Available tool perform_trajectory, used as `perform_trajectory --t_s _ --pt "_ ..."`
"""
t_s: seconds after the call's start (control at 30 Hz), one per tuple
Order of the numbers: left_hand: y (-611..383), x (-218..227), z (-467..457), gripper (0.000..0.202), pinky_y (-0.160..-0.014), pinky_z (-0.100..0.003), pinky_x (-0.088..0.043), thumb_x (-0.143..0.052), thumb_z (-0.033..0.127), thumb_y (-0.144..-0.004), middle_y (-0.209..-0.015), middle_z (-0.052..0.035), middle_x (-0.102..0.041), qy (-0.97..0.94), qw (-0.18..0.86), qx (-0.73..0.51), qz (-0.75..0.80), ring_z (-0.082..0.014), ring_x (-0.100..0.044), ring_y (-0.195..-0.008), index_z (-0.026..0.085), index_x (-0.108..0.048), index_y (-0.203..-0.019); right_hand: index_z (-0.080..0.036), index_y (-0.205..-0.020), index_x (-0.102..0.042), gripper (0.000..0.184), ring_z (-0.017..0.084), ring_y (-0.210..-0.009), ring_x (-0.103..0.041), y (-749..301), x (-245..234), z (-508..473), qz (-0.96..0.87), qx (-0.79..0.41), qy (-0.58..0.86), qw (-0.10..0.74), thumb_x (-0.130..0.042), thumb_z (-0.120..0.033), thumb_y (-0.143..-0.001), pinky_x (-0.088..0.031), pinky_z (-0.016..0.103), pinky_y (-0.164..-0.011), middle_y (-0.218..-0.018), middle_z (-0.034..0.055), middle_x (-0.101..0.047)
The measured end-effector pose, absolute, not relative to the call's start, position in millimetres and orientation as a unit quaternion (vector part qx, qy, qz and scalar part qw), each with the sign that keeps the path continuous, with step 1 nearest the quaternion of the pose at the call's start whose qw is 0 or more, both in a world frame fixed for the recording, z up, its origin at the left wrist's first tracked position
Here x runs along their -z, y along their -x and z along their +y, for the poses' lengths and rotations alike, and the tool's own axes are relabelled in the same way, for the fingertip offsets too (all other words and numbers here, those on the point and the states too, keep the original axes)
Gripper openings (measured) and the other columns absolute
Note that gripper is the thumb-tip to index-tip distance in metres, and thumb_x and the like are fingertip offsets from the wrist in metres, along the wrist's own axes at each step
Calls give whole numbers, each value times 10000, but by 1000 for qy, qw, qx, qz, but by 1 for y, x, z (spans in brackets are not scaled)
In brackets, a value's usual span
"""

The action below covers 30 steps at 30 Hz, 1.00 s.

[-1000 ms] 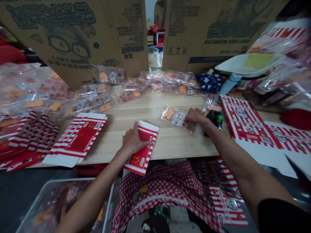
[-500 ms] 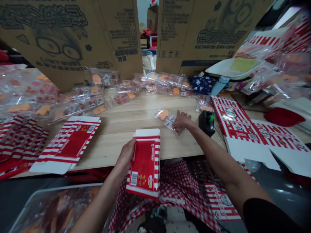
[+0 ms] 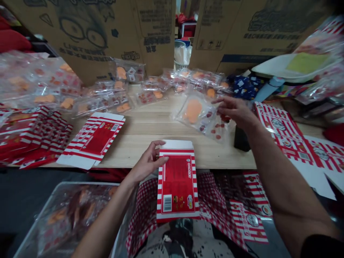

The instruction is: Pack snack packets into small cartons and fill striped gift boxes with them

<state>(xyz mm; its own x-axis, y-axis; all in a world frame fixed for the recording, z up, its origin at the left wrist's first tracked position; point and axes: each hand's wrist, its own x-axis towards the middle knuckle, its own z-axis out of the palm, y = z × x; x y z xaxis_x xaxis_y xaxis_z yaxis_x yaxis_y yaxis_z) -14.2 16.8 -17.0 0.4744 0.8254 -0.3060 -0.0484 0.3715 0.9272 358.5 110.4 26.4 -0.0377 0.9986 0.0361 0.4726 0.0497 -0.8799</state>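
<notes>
While my left hand holds the red-and-white striped paper box by its left edge, near me, my right hand pinches a clear plastic snack bag up off the wooden table.

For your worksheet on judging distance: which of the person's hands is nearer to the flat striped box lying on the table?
Left. The left hand holds the red box just right of the flat striped box; the right hand is far across, lifting a clear packet.

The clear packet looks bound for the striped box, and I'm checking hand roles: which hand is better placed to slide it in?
Probably the right hand: it already holds the clear packet above the table. The left hand grips the red-and-white striped box, steadying it near its white top flap.
</notes>
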Motion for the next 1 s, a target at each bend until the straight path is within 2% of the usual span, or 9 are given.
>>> perform_trajectory --t_s 0.03,0.1,0.27,0.37,0.47,0.6,0.67,0.8,1.0 --pt "15 16 18 590 -821 -292 -543 -817 311 -808 -1123 -46 -691 -474 721 -302 405 -156 -690 -890 247 -421 -1239 -177 -1214 -680 411 107 -523 -492 -355 -38 110 -644 -362 554 383 -657 -286 -818 -393 218 -457 -705 -15 -570" --pt "16 13 20 570 -758 -255 -526 -818 285 -808 -1056 -18 -686 -482 730 -293 385 -126 -673 -820 256 -388 -1181 -200 -1210 -721 371 93 -507 -465 -346 -60 111 -699 -349 508 363 -663 -289 -854 -384 213 -459 -653 -37 -535" --pt "19 1 25 538 -679 -215 -498 -800 244 -825 -902 41 -657 -515 741 -270 337 -97 -630 -724 267 -344 -1110 -253 -1202 -773 355 43 -472 -360 -326 -95 122 -832 -279 425 224 -624 -197 -885 -290 182 -448 -570 -78 -448" --pt "25 -3 26 505 -686 -223 -508 -782 223 -842 -905 40 -650 -523 752 -254 310 -99 -623 -733 269 -345 -1091 -264 -1139 -800 311 8 -465 -391 -325 -109 130 -859 -273 395 179 -680 -191 -861 -276 157 -450 -592 -89 -522" --pt "30 -2 26 468 -682 -218 -499 -756 227 -873 -930 30 -639 -535 753 -238 300 -104 -616 -762 269 -355 -1110 -226 -1076 -815 252 -10 -478 -432 -325 -124 139 -877 -277 367 136 -714 -183 -848 -288 143 -464 -626 -92 -599" --pt "27 -3 27 354 -619 -181 -453 -685 267 -937 -875 46 -608 -544 754 -231 287 -76 -573 -690 262 -383 -1120 -225 -1000 -821 181 1 -601 -542 -313 -147 148 -882 -274 361 127 -716 -153 -870 -322 148 -529 -731 -81 -701" --pt "24 -6 27 362 -647 -196 -480 -699 257 -922 -895 34 -641 -532 766 -231 277 -87 -605 -708 260 -395 -1118 -229 -1026 -813 206 6 -635 -557 -300 -153 147 -889 -268 353 117 -689 -134 -893 -325 155 -554 -763 -90 -714" --pt "19 -8 29 486 -764 -279 -557 -775 206 -839 -966 -23 -719 -504 783 -242 273 -160 -699 -826 240 -440 -1190 -238 -1122 -794 372 -4 -568 -503 -279 -154 141 -925 -233 300 22 -646 -19 -860 -323 143 -547 -693 -106 -667" --pt "12 -2 28 388 -717 -233 -548 -754 168 -865 -938 -6 -749 -483 800 -262 240 -135 -718 -783 230 -459 -1108 -252 -1031 -820 492 37 -581 -569 -265 -154 132 -924 -242 290 -60 -664 97 -723 -372 168 -532 -735 -82 -734"
